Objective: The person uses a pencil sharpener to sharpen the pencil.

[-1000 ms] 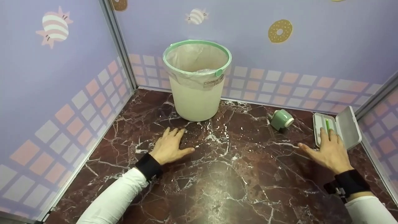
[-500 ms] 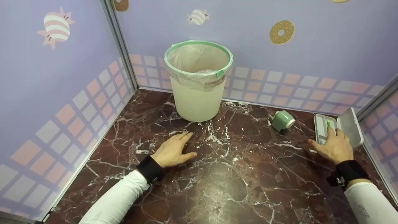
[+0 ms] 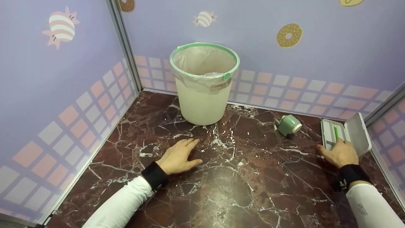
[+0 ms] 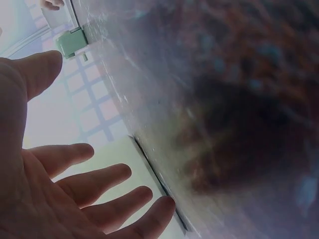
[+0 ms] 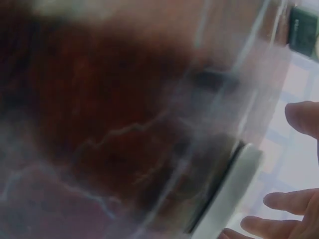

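My right hand (image 3: 341,153) is over the near part of an opened white pencil case (image 3: 328,124), its fingertips at the lower end of a slim green pencil (image 3: 336,131) lying inside. In the right wrist view the thumb (image 5: 302,118) stands well apart from the spread fingers, and the case's side (image 5: 232,191) shows beside them. My left hand (image 3: 177,157) is low over the marbled tabletop (image 3: 227,186), holding nothing. The left wrist view shows its fingers (image 4: 102,184) loosely extended, palm toward the camera.
A cream waste bin (image 3: 202,104) with a green rim and a bag liner stands at the back wall. To its right lies a small green boxy object (image 3: 288,124) with a cream round end. White specks (image 3: 218,142) dot the tabletop before the bin. Patterned walls enclose the sides.
My right hand has drawn back toward me along the pencil case, uncovering more of the pencil, and its fingers are bent more. My left hand's fingers have come closer together. The view has shifted slightly.
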Available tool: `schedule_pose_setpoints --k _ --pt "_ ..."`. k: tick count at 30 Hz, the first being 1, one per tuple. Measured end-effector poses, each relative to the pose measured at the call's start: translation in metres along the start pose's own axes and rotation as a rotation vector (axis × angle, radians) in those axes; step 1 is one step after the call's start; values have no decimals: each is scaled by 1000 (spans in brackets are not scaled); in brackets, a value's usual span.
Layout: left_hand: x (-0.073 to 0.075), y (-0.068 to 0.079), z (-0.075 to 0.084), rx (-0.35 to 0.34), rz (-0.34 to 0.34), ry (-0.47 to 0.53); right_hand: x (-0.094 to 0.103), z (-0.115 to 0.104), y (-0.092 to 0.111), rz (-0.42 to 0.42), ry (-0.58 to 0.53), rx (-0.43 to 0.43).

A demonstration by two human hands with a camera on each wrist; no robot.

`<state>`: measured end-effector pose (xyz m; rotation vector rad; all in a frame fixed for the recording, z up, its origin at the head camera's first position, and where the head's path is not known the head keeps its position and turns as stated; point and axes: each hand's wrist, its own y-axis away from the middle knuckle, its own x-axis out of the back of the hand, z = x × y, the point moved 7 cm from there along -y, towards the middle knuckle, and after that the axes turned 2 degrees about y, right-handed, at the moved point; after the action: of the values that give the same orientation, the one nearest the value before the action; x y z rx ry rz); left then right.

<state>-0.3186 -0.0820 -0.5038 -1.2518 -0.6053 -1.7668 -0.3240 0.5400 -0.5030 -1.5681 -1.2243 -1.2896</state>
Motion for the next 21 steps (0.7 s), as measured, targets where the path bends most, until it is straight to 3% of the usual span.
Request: schedule_pose_setpoints --k 7,13,21 --pt "2 -1 2 -9 34 -10 -1 5 0 57 30 2" --pt "1 -1 5 -16 22 -8 -3 12 -1 51 23 -26" --pt "6 -2 6 5 91 -28 2 14 2 25 22 -33"
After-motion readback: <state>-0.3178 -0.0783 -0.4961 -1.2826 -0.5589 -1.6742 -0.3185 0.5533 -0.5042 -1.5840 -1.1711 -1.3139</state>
